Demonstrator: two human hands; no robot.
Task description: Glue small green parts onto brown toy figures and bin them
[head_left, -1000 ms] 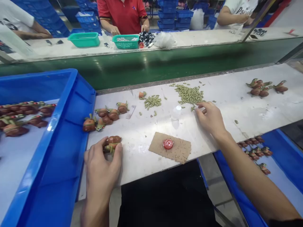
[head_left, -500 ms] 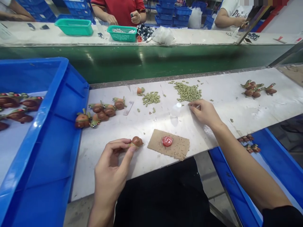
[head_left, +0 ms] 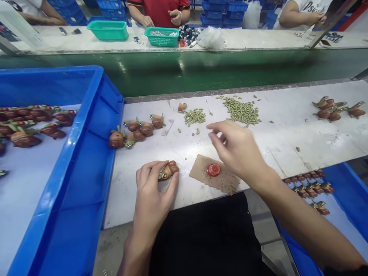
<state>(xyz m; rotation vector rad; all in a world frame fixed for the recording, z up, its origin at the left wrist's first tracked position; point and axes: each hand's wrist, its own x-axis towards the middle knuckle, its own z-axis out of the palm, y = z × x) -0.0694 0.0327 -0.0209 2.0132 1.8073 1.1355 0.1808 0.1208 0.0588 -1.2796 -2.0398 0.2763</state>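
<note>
My left hand is closed round a small turtle figurine with brown rounded parts and a green head, held low over the white table. My right hand hangs above the table with thumb and forefinger close together; whatever is between them is too small to make out. Below it lies a piece of brown cardboard bearing a small red cap-like dish. Beyond the right hand is a large heap of small green pieces, with a smaller heap to its left.
Several turtle figurines lie beside the blue crate on the left, which holds more. Another group lies far right, above a lower blue crate. Across the green belt, people work near green baskets.
My right hand has moved left from the large heap of green pieces, now hiding the small clear bottle. My left hand has turned the turtle figurine, so its head shows. The view has shifted.
</note>
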